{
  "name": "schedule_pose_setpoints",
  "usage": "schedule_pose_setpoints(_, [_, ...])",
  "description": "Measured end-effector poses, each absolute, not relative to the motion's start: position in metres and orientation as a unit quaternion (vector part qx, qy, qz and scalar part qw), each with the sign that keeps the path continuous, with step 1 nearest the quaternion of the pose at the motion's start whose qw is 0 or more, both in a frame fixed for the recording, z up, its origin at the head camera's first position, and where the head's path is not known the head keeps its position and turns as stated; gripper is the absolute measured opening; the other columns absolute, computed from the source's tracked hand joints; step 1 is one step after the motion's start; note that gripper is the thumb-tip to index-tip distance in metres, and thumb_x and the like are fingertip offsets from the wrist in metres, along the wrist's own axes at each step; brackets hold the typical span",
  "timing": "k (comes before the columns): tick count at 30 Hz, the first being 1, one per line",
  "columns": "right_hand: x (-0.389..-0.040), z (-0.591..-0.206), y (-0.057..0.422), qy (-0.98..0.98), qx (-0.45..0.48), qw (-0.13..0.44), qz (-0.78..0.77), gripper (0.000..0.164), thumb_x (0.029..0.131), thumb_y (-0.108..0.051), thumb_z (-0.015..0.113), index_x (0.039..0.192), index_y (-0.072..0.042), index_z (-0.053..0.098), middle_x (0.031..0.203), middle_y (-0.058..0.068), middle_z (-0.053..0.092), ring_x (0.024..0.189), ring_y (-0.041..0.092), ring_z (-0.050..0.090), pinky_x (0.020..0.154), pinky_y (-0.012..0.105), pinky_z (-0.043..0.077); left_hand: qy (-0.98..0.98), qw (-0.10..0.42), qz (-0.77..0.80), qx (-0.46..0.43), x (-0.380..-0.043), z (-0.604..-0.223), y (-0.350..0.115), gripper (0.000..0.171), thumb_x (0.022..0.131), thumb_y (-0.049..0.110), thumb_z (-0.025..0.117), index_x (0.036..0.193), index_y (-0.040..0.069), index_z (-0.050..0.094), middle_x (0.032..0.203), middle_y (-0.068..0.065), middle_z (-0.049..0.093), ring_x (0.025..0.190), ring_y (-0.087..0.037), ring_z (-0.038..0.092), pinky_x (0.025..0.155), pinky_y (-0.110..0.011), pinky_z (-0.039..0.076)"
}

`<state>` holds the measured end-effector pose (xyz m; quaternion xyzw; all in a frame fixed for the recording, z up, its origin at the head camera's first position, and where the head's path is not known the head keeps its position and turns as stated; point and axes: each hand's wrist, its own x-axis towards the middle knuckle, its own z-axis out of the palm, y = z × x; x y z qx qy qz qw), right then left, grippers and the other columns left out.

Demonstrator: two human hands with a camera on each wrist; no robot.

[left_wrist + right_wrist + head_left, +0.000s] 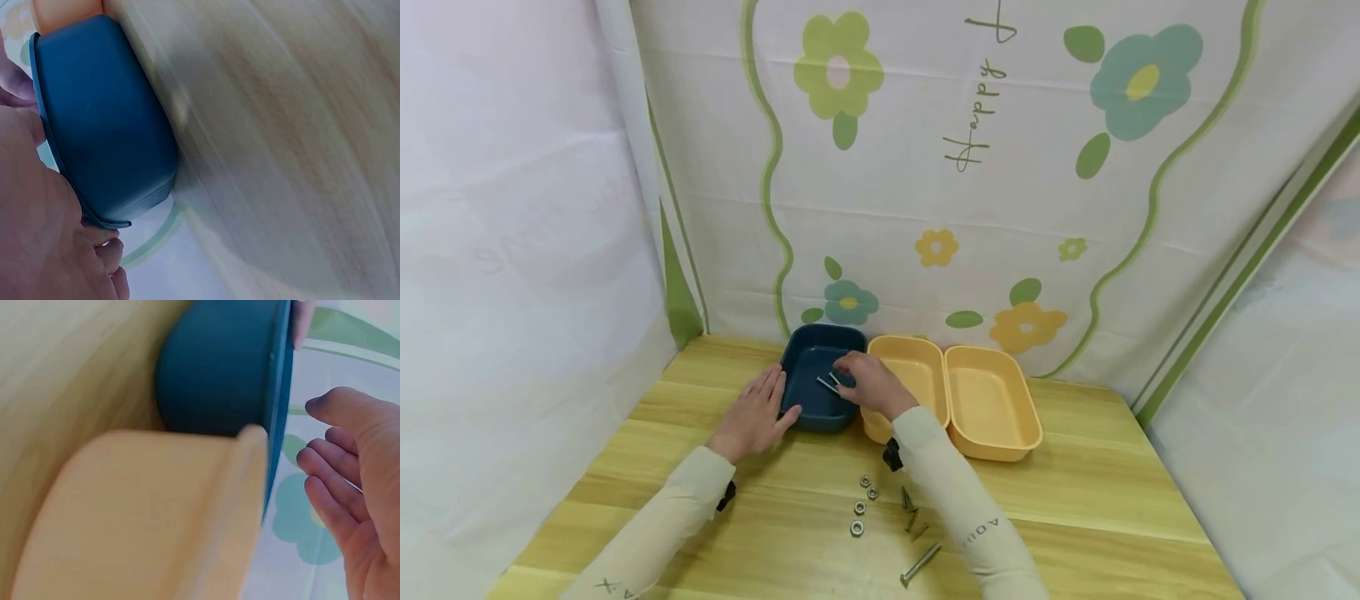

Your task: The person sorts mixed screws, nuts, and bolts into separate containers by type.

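Just beside the right hand (874, 385), thumb and fingers apart: bolts (827, 385) in blue tray (822, 422).

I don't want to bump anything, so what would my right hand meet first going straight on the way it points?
Your right hand would likely meet the blue tray, perhaps the screws there first; depth is unclear.

Head view: high on the blue tray's (820, 423) near side, facing forward and down, farthest off (the widest).
Left-wrist view: close before the tray, low, facing its outer wall, tipped sideways.
Right-wrist view: near right of the tray, close, tipped oppositely.
Wrist views share: the tray's outside.
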<state>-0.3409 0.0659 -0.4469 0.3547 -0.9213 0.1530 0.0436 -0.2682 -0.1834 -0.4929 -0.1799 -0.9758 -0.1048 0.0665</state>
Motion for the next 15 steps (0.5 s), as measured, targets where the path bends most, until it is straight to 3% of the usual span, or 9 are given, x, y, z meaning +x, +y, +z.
schedule_pose_setpoints(10, [-0.321, -0.42, 0.108, -0.905, 0.392, 0.033, 0.161, 0.034, 0.096, -0.016, 0.078, 0.126, -0.002, 0.073, 0.12, 0.015, 0.075, 0.107, 0.03, 0.073, 0.096, 0.039, 0.062, -0.973, 0.069, -0.124, -0.183, -0.266, -0.493, -0.184, 0.077, 0.112, 0.044, 0.047, 0.158, -0.015, 0.032, 0.17, -0.032, 0.027, 0.159, -0.048, 0.027, 0.13, -0.061, 0.024])
schedule_pose_setpoints(15, [-0.306, -0.41, 0.134, -0.898, 0.415, 0.043, 0.141, 0.034, 0.095, -0.014, 0.079, 0.125, -0.001, 0.073, 0.119, 0.016, 0.075, 0.105, 0.027, 0.073, 0.095, 0.041, 0.062, -0.972, 0.071, -0.129, -0.183, -0.266, -0.493, -0.185, 0.077, 0.112, 0.044, 0.046, 0.159, -0.015, 0.031, 0.17, -0.032, 0.027, 0.159, -0.048, 0.027, 0.13, -0.061, 0.024])
